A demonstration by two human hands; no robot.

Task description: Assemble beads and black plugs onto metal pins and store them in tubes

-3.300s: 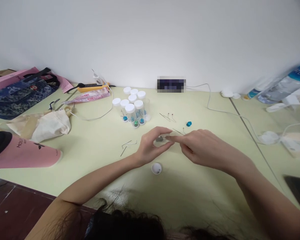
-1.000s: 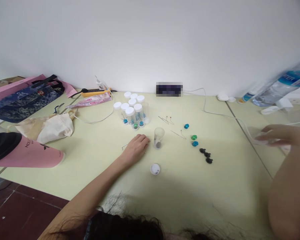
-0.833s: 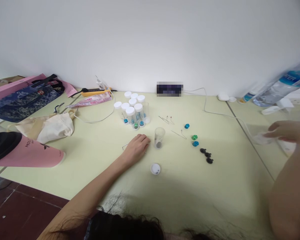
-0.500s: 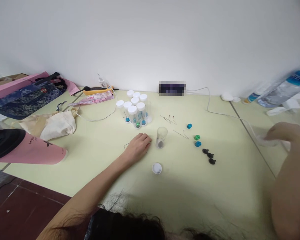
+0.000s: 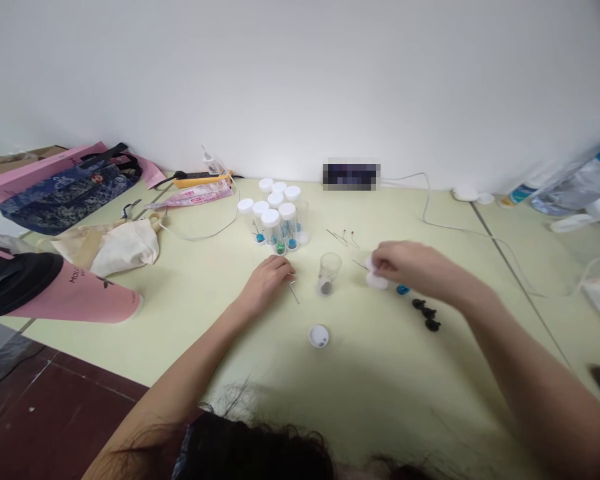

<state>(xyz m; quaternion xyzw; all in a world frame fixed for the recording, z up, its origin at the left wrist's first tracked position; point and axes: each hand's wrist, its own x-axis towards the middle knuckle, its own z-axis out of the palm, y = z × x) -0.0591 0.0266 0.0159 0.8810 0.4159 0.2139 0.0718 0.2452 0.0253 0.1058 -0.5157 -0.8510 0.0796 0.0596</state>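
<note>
My left hand (image 5: pixel 266 285) rests on the table with its fingers curled. A thin bent metal rod (image 5: pixel 295 293), like a small hex key, sticks out at its fingertips. My right hand (image 5: pixel 413 265), smeared by motion, is closed on a small white piece (image 5: pixel 377 279) whose kind I cannot make out. Between the hands an open clear tube (image 5: pixel 329 275) stands upright with something dark at its bottom. Nearer me lies a white cap (image 5: pixel 319 336). Just below my right hand are a blue knob-like piece (image 5: pixel 403 289) and several black pieces (image 5: pixel 429 313).
Capped clear tubes (image 5: pixel 271 219) with blue and green pieces inside stand in a group behind my left hand. Thin wires (image 5: pixel 344 237) lie farther back. A pink tumbler (image 5: pixel 100 293) lies at left, a cloth pouch (image 5: pixel 130 247) beyond it, and a white cable (image 5: pixel 427 207) crosses at right.
My right hand has swung in from the far right to the middle, bringing the white piece. The bent rod now points toward me from my left hand's fingertips. The view has shifted slightly.
</note>
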